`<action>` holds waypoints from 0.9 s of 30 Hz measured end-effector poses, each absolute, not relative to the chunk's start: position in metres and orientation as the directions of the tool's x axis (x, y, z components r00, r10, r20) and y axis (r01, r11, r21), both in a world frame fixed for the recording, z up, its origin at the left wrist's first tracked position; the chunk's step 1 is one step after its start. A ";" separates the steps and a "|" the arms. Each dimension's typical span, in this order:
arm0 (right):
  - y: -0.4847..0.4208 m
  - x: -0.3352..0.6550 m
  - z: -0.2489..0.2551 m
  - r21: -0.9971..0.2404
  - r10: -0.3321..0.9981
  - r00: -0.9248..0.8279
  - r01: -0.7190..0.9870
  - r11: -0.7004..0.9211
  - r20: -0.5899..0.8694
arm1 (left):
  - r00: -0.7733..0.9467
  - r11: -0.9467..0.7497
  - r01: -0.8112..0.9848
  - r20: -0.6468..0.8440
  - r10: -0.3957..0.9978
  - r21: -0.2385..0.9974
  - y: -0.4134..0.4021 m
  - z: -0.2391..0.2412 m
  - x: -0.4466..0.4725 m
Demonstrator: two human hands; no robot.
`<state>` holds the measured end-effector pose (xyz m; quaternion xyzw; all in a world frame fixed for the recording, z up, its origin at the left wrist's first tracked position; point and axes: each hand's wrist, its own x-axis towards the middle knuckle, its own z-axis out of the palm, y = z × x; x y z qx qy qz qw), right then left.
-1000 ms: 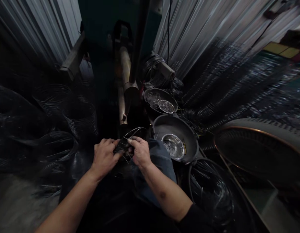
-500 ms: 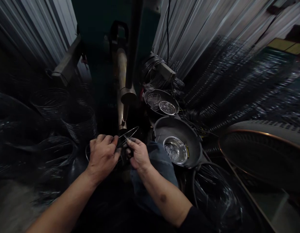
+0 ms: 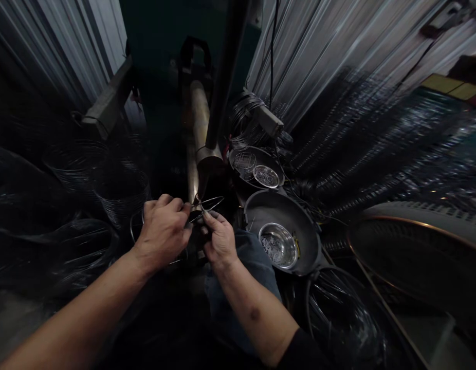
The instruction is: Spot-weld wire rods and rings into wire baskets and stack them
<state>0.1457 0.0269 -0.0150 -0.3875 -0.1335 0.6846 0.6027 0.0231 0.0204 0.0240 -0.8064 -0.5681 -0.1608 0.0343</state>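
Note:
Thin bright wire bent into a loop [image 3: 215, 199] sticks out between my hands, just at the tip of a machine's metal arm [image 3: 201, 115]. My left hand [image 3: 163, 231] is closed on this wire frame, palm down, and more of its curve shows left of the knuckles. My right hand [image 3: 221, 237] pinches with thumb and fingertips at the near side of the frame; whether a small separate piece is in the pinch, I cannot tell. A dark upper rod [image 3: 227, 72] slants down to a thick collar above the hands. The fingers hide the frame's middle.
To the right, a grey pan [image 3: 309, 231] holds a steel bowl [image 3: 278, 245] of small wire pieces. Behind it is another pan [image 3: 233, 163] with a similar bowl [image 3: 266, 176]. Wire coils [image 3: 243, 121] stand behind, ring stacks [image 3: 122, 195] at left, and a large round fan-like guard [image 3: 415, 246] at far right.
The wire loop has shifted slightly and now sits closer to the machine's tip. Both hands keep their hold. The view has tilted a little.

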 end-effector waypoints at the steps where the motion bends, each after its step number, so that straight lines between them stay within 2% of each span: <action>1: 0.029 0.145 -0.015 -0.646 0.929 0.027 -0.727 -0.235 -0.369 | 0.304 -0.350 0.929 0.287 0.908 0.122 0.022 0.026 0.023; 12: 0.037 0.143 -0.010 -0.654 0.923 0.025 -0.713 -0.254 -0.385 | 0.317 -0.350 0.921 0.192 0.929 0.173 0.040 0.038 0.020; 17: 0.037 0.149 -0.010 -0.632 0.920 -0.042 -0.714 -0.300 -0.389 | 0.330 -0.351 0.927 0.156 0.931 0.131 0.042 0.038 0.018; 22: 0.032 0.159 -0.020 -0.676 0.921 0.045 -0.693 -0.250 -0.387 | 0.305 -0.319 0.939 0.116 0.945 0.126 0.048 0.038 0.017; 27: 0.016 0.157 -0.037 -0.704 0.909 0.018 -0.639 -0.310 -0.417 | 0.281 -0.294 0.950 0.123 0.952 0.109 0.060 0.039 0.014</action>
